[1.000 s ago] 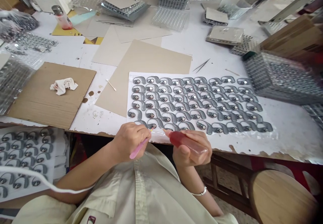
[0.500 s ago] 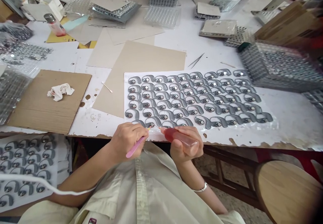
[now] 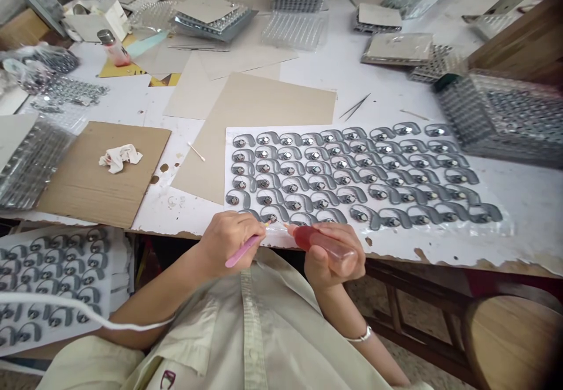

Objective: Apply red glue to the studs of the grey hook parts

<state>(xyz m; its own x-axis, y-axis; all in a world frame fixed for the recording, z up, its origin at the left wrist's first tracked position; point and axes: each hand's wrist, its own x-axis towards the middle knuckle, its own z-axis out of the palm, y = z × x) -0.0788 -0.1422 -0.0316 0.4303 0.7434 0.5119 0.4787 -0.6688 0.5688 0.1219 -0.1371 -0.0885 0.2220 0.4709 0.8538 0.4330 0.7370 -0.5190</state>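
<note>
My left hand [image 3: 233,238] is closed around a slim pink-handled tool [image 3: 243,251]; its yellowish tip pokes out near the sheet's front edge. In my right hand [image 3: 336,255] lies a clear squeeze bottle [image 3: 328,249] with red liquid, tilted so its narrow nozzle points left toward the tool's tip. Just beyond both hands is a white sheet [image 3: 334,226] bearing rows of grey hook-shaped pieces [image 3: 292,188], each with a shiny faceted stud. Both tips are close to a piece in the front row [image 3: 269,217]; whether they touch it I cannot tell.
Brown cardboard [image 3: 101,187] with a crumpled tissue [image 3: 119,157] lies left. A cotton swab [image 3: 196,151] and tweezers [image 3: 355,107] lie farther back. Stacked trays [image 3: 505,120] stand right. Another sheet of pieces [image 3: 53,273] sits lower left, near a white cable [image 3: 79,308]. A wooden stool [image 3: 514,337] is lower right.
The whole view has shifted, so everything appears slightly farther right. Both hands keep their grips, with the tool tip and nozzle still close together at the front row.
</note>
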